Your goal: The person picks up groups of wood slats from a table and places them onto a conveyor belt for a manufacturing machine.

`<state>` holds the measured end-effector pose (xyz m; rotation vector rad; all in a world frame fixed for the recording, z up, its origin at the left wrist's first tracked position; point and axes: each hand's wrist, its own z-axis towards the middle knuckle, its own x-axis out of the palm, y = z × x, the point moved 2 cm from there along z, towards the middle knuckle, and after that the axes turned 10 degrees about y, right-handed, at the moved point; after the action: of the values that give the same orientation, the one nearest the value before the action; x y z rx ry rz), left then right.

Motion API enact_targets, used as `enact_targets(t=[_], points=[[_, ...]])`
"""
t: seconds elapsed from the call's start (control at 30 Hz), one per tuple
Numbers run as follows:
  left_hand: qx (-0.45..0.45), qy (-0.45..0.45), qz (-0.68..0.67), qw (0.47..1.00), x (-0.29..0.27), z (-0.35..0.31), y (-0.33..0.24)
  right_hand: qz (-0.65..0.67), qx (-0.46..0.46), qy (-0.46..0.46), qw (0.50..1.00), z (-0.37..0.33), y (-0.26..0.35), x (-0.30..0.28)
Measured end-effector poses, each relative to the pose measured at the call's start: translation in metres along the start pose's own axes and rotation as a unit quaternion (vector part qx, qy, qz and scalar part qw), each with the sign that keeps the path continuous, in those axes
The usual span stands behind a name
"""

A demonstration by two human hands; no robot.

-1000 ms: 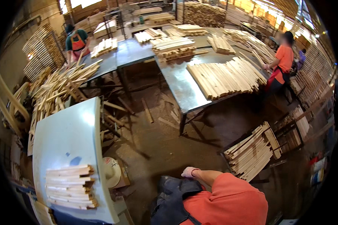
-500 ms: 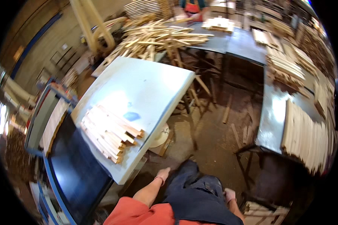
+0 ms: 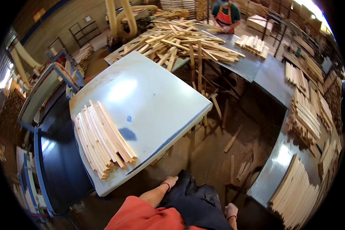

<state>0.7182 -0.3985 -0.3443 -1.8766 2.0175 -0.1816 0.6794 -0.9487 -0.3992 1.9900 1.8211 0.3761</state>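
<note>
My left hand [image 3: 171,181] hangs beside my dark apron, just off the near right edge of a pale grey table [image 3: 168,88]. Its fingers point down and are mostly hidden; nothing shows in it. On my other side my right hand [image 3: 230,210] hangs low with curled fingers and no visible object. A row of light wooden strips [image 3: 101,140] lies side by side on the left part of the grey table, their near ends uneven. Both hands are apart from the wood.
A big jumbled heap of wood sticks [image 3: 184,42] covers a table beyond. A person [image 3: 226,17] in a red apron stands behind it. Metal tables [image 3: 274,168] on the right carry strip stacks [image 3: 295,191]. A blue-framed machine with a dark belt [image 3: 63,161] adjoins the table's left. Sticks [image 3: 234,138] litter the floor.
The view has turned and tilted up, bringing more of the person and far tables into sight. My hands stay low at my sides. The strips on the table look unmoved.
</note>
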Motion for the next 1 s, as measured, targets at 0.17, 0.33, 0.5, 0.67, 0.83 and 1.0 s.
enact_targets(t=[0.17, 0.33, 0.5, 0.67, 0.83, 1.0], points=[[0.065, -0.031, -0.077, 0.994, -0.015, -0.042, -0.04, 0.081, -0.114, 0.197, 0.97, -0.11, 0.268, 0.146], [0.116, -0.103, 0.1, 0.983, -0.034, -0.045, 0.057, -0.025, -0.162, 0.528, 0.833, -0.157, 0.406, 0.279], [-0.093, -0.135, -0.107, 0.981, 0.017, -0.091, 0.146, -0.154, -0.196, 0.586, 0.771, -0.176, 0.451, 0.388], [-0.11, -0.101, -0.181, 0.972, 0.092, -0.098, 0.241, -0.252, -0.264, 0.588, 0.722, -0.185, 0.44, 0.491], [-0.145, -0.152, -0.46, 0.863, 0.128, -0.107, 0.268, -0.428, -0.414, 0.468, 0.653, -0.2, 0.415, 0.613], [-0.087, -0.186, -0.159, 0.966, 0.151, -0.093, 0.361, -0.584, -0.526, 0.338, 0.519, -0.271, 0.37, 0.732]])
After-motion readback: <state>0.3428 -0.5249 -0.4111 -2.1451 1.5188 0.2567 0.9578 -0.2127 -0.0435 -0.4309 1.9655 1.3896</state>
